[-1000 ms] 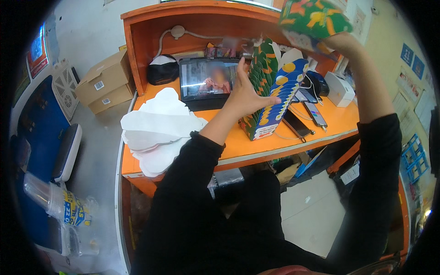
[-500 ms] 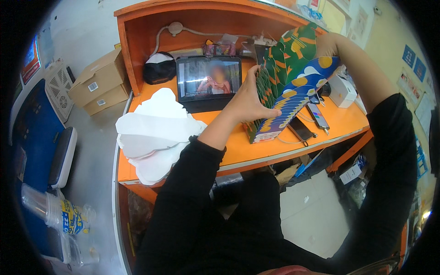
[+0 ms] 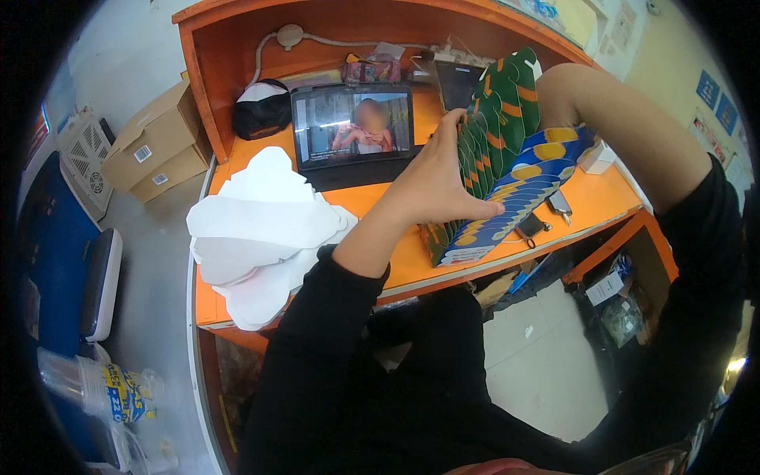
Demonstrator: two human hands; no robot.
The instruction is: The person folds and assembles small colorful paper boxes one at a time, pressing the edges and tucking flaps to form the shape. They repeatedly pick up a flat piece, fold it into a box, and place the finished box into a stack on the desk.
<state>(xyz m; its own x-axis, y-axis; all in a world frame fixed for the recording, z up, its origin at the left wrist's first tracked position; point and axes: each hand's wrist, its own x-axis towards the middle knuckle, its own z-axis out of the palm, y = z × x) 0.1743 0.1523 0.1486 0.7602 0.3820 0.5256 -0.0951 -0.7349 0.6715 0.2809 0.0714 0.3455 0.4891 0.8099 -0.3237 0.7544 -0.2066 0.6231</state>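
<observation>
A long stack of nested printed paper cartons (image 3: pixel 532 168), green and orange on one face and blue with yellow and white rounds on the other, leans up from the orange desk. My left hand (image 3: pixel 451 178) is wrapped round its left side, thumb across the blue face and fingers at the green edges. Bent in from the right, my right hand (image 3: pixel 556 93) reaches behind the stack's upper end, where its fingers are hidden. Left of my left forearm lies a fanned pile of flat white paper cutouts (image 3: pixel 249 226).
A tablet (image 3: pixel 352 127) playing a video stands behind the white pile, beside a black and white cap (image 3: pixel 263 111). Phones lie right of the stack, near a small white box (image 3: pixel 598 158). Cardboard boxes (image 3: pixel 158 142) and plastic cups (image 3: pixel 99 388) sit at left.
The stack and both hands sit slightly lower and further right in the picture. The desk and the things on it have shifted a little left as the view turned. My left hand keeps its grip.
</observation>
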